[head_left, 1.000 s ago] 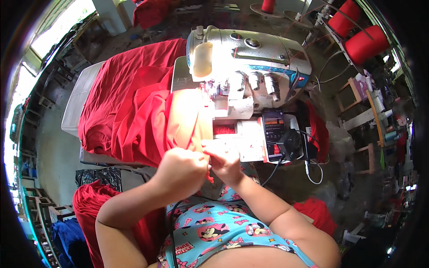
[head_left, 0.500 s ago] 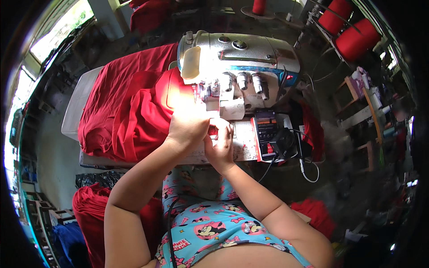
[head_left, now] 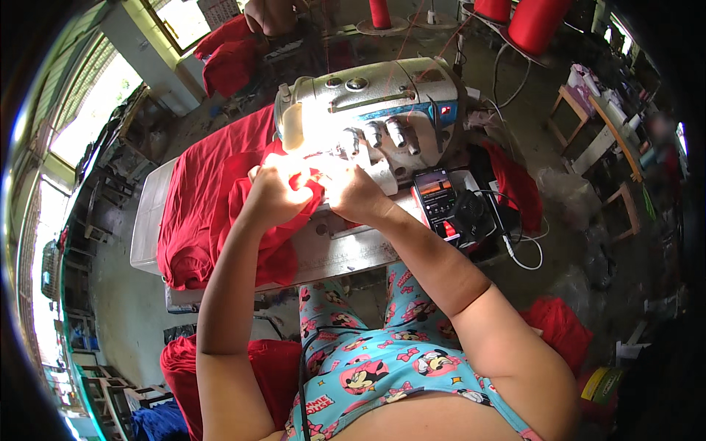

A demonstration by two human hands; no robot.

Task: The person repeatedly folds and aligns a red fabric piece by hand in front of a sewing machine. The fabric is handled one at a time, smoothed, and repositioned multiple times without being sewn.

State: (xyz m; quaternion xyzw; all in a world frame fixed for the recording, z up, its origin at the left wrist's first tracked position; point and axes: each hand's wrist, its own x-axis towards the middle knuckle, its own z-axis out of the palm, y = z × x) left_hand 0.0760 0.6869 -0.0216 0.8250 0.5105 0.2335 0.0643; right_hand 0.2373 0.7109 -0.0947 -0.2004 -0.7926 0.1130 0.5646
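Note:
A white and blue overlock sewing machine stands on the work table, its needle area washed out by bright lamp light. Red fabric lies in folds to the left of it and runs up to the machine. My left hand is closed on a bunched part of this fabric, just in front of the needle area. Close beside it, my right hand pinches the fabric's edge at the machine's front, its fingertips partly lost in the glare.
On the table's right lie a phone with its screen lit, a black round device and a white cable. Red thread cones stand behind. More red cloth hangs beside my left leg. A wooden frame stands far right.
My hands have moved apart, the left now gripping bunched fabric and the right shifted up to the machine's front. The fabric's near edge has been lifted and gathered. The view has shifted.

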